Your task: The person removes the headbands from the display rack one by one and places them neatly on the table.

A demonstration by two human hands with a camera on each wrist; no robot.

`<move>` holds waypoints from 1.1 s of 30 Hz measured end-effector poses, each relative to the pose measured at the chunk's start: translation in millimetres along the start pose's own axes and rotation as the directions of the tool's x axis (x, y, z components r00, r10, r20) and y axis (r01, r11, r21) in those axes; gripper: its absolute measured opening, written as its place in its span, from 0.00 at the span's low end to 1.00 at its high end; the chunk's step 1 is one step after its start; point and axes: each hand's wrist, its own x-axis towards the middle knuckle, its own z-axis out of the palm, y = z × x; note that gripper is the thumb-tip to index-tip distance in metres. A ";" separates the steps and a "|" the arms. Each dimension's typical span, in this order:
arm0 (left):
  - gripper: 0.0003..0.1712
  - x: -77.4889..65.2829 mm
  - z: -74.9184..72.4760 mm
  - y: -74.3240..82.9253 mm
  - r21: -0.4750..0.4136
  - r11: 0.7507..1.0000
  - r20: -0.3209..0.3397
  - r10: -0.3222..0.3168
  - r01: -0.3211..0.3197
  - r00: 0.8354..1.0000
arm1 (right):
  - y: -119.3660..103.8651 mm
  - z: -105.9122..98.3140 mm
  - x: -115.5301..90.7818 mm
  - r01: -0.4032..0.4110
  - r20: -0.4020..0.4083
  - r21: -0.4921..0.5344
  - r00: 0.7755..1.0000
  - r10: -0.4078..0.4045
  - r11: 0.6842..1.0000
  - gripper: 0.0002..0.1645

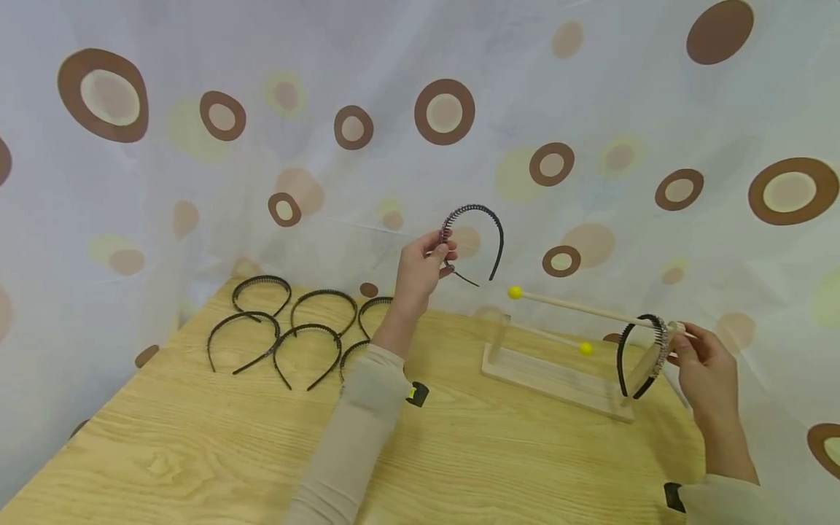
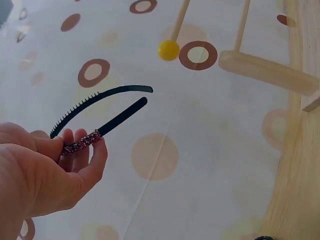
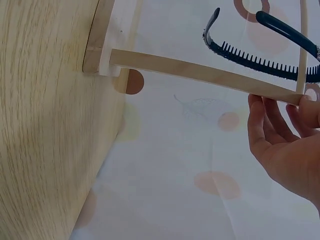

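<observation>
My left hand (image 1: pixel 418 271) pinches a black toothed headband (image 1: pixel 502 237) by its glittery side, holding it in the air left of a wooden rack (image 1: pixel 558 386). In the left wrist view the headband's two ends point toward the rack's yellow-tipped rod (image 2: pixel 181 20). My right hand (image 1: pixel 712 375) grips the upper end of the rack's upright post (image 3: pixel 200 75), thumb on one side and fingers on the other. A second headband (image 1: pixel 622 357), also with a glittery face, hangs on the upper rod near that hand.
Several black headbands (image 1: pixel 307 327) stand in rows on the left of the wooden table (image 1: pixel 216 445); my left forearm partly hides some. A lower rod ends in a yellow ball (image 1: pixel 586 348). Behind the table hangs a dotted curtain (image 1: pixel 394 44).
</observation>
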 end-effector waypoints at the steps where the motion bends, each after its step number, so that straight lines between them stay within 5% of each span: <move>1: 0.15 -0.3 -1.7 -0.5 0.029 0.999 0.007 -0.013 0.013 1.000 | 0.7 -0.7 -0.2 -0.010 -0.004 0.001 1.000 0.010 1.000 0.32; 12: 0.20 6.2 -28.2 -45.8 0.392 0.916 0.161 -0.161 0.087 0.974 | 3.5 -2.0 2.2 -0.030 -0.008 0.034 0.999 0.031 0.999 0.31; 18: 0.22 16.7 -46.2 -68.5 0.465 0.872 0.175 -0.263 0.156 0.949 | 1.2 -0.3 1.4 -0.021 -0.013 0.017 1.000 0.021 1.000 0.31; 28: 0.24 22.8 -58.7 -81.2 0.538 0.804 0.185 -0.407 0.254 0.895 | -0.7 0.4 1.3 -0.007 -0.036 0.013 0.999 0.008 1.000 0.29; 33: 0.23 26.8 -63.9 -91.0 0.638 0.734 0.193 -0.446 0.233 0.874 | -0.5 0.9 2.5 -0.012 -0.046 -0.001 0.999 0.012 1.000 0.29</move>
